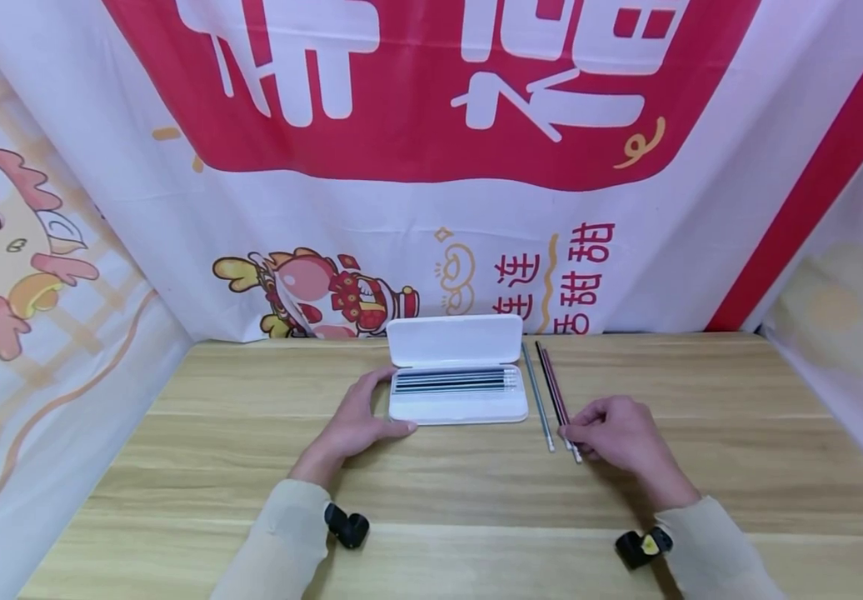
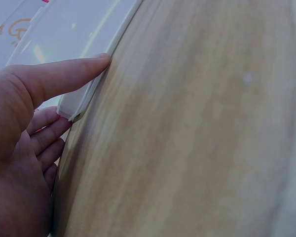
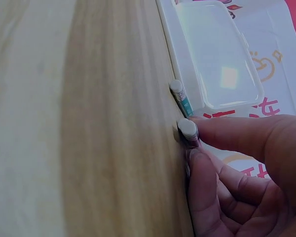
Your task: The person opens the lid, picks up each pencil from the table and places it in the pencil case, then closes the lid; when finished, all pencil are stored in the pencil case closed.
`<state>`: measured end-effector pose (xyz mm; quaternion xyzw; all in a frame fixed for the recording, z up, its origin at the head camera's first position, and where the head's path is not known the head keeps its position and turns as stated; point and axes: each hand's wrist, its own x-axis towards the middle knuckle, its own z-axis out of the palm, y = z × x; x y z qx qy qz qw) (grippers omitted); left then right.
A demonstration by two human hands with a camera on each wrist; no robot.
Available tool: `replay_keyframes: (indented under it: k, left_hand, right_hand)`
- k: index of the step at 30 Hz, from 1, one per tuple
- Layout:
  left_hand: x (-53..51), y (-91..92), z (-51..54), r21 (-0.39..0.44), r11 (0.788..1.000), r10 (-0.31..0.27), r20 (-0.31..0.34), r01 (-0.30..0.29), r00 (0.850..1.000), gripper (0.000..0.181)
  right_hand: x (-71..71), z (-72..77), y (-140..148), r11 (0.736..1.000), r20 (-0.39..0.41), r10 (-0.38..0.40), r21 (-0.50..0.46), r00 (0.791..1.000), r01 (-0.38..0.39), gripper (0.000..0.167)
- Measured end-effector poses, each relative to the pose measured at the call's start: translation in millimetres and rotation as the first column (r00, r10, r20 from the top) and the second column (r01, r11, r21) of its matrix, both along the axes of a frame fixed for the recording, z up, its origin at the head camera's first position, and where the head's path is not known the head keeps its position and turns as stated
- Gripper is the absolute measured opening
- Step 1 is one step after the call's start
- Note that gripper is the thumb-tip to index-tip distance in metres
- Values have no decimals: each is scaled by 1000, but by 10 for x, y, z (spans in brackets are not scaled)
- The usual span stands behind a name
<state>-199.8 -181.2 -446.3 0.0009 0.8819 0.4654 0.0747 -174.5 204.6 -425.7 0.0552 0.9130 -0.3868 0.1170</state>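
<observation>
A white pencil case (image 1: 458, 408) lies on the table with its lid (image 1: 454, 340) raised at the back. Several pencils (image 1: 454, 381) lie in its rear half, eraser ends to the right. My left hand (image 1: 360, 421) holds the case's left end, thumb along the front edge and fingers at the side. To the right of the case lie a teal pencil (image 1: 538, 398), a black pencil (image 1: 549, 379) and a dark red pencil (image 1: 556, 385). My right hand (image 1: 615, 429) pinches the dark red pencil near its white eraser (image 3: 188, 128). Whether the fingers also touch the black one, I cannot tell.
The wood-grain table (image 1: 461, 500) ends at a printed white and red cloth (image 1: 431, 200) hanging right behind the case lid. Similar cloths hang at the left and right sides. A small black camera sits on each wrist.
</observation>
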Motion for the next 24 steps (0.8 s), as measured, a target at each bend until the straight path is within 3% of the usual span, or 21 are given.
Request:
replay_keyframes:
  k: [7, 24]
  left_hand:
    - [-9, 3, 4, 1, 1000, -3, -5, 3, 1000, 97]
    - [-5, -2, -11, -5, 1000, 2, -4, -2, 1000, 98]
  right_hand:
    - [-14, -3, 43, 1000, -21, -8, -11, 1000, 7, 27]
    - [-20, 1, 98, 983, 46, -81, -163, 996, 88, 35]
